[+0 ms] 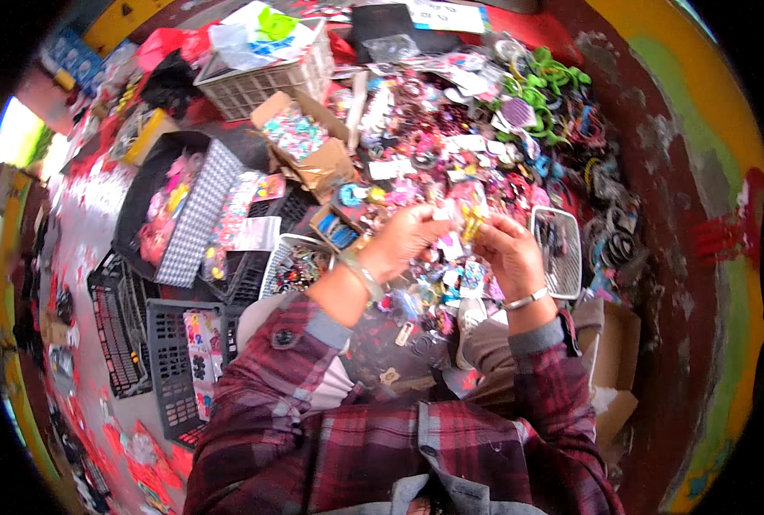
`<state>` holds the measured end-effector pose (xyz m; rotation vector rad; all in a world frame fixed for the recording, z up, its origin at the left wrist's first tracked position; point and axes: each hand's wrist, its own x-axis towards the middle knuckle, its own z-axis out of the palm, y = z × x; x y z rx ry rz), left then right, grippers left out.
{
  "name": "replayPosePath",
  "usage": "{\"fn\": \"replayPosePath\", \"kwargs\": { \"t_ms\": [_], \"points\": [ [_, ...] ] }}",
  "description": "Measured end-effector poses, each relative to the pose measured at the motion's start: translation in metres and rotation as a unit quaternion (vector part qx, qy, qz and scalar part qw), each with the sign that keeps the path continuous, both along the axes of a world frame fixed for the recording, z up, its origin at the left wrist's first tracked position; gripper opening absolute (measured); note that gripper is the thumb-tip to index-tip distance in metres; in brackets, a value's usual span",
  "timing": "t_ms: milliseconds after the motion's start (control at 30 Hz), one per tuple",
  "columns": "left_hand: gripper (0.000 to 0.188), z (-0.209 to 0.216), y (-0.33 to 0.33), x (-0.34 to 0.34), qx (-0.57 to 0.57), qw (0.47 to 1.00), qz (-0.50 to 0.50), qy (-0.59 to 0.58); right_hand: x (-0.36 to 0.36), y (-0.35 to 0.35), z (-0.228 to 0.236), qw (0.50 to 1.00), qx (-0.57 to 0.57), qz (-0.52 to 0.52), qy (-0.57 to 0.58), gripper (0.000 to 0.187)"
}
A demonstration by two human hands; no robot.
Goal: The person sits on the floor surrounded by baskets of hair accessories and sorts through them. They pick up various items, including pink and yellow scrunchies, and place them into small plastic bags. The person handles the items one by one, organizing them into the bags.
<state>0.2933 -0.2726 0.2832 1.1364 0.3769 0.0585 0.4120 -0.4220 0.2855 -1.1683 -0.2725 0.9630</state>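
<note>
Both of my hands are raised over a heap of small hair accessories [494, 184]. My left hand [402, 242] is closed, thumb and fingertips pinching a small white card [444, 215]. Just to its right, my right hand [512, 254] pinches a small shiny yellow piece [471, 221], whose exact kind I cannot make out. The card and the yellow piece are close together, and I cannot tell whether they touch. Under my left wrist sits a white basket [270, 273] of small mixed pieces. Beside my right hand is another white basket [577, 249] holding dark slim items.
To the left stand a checked fabric bin [195, 225], black plastic crates [166, 365] and a cardboard box [335, 163] of pastel pieces. A large pale crate [266, 86] stands at the back. Green coiled bands [547, 90] lie far right; an open carton [618, 343] is near my right elbow.
</note>
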Motion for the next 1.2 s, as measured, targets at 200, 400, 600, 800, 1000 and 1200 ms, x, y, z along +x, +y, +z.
{"fn": "replayPosePath", "kwargs": {
  "t_ms": [200, 400, 600, 800, 1000, 1200],
  "points": [
    [0.014, -0.008, -0.001, -0.004, 0.052, 0.996, 0.059, -0.03, -0.012, 0.005, 0.005, 0.998, -0.042, 0.007, -0.043, 0.02],
    [0.02, -0.011, -0.003, -0.011, 0.078, 0.996, -0.014, -0.033, -0.019, 0.009, 0.002, 0.989, -0.057, 0.046, -0.131, 0.017],
    [0.02, -0.007, 0.004, -0.024, 0.018, 1.0, 0.002, -0.018, -0.034, 0.02, 0.003, 0.985, -0.069, 0.026, -0.157, 0.024],
    [0.022, -0.009, 0.001, -0.033, 0.069, 0.995, -0.074, -0.025, -0.033, 0.032, -0.019, 0.979, -0.058, -0.038, -0.191, 0.025],
    [0.019, -0.008, 0.008, -0.035, 0.049, 0.998, -0.01, -0.032, -0.036, 0.04, 0.003, 0.991, -0.033, 0.021, -0.129, 0.017],
    [0.025, -0.006, 0.019, -0.039, -0.073, 0.995, 0.009, -0.075, -0.024, 0.045, -0.001, 0.97, -0.05, 0.043, -0.234, 0.019]
  ]
}}
